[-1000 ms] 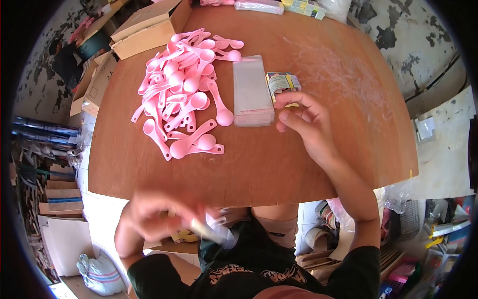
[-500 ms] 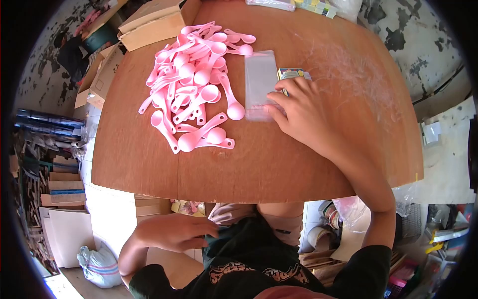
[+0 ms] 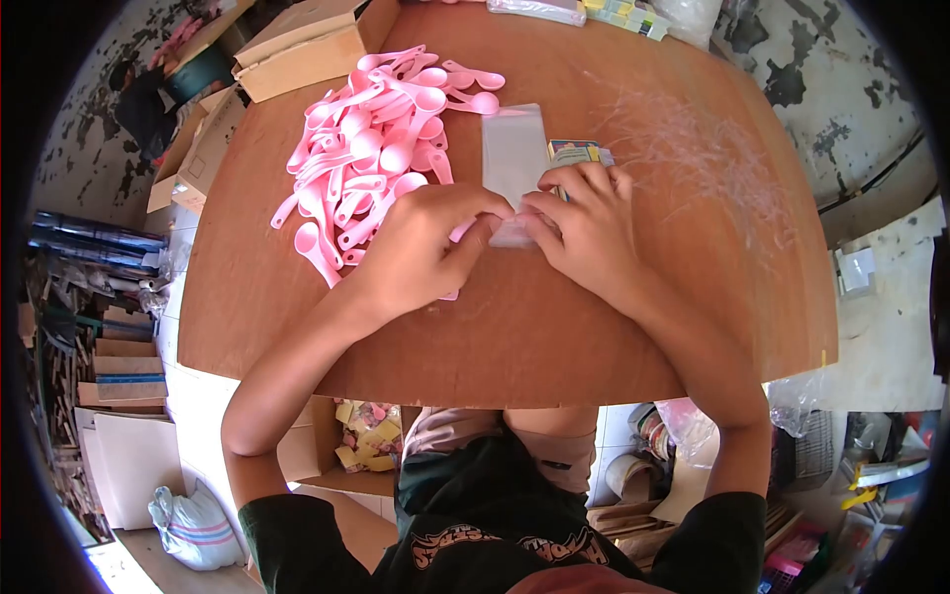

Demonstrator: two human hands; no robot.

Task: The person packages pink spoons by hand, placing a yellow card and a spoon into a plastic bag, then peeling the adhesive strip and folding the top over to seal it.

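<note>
A flat stack of clear plastic bags point(image 3: 512, 158) lies on the table, its lower end between my two hands. My left hand point(image 3: 426, 243) has thumb and forefinger pinched together at the lower left of the top bag. Right beside it, my right hand point(image 3: 594, 223) pinches at the bag's lower right edge, its other fingers curled over a small stack of printed cards point(image 3: 576, 151). A large heap of pink measuring spoons point(image 3: 371, 148) spreads to the left; my left hand and wrist hide its near part.
An opened cardboard box point(image 3: 312, 54) stands at the table's far left. Thin plastic strips point(image 3: 712, 168) are scattered on the right side. More packs point(image 3: 628, 15) lie along the far edge. Below the table, a carton of yellow-carded packets point(image 3: 368, 436) sits by my legs. A person point(image 3: 143, 109) is at the far left.
My left hand has come up from my lap to the lower end of the bags, beside my right hand. My right hand has shifted slightly, its thumb now nearer the forefinger.
</note>
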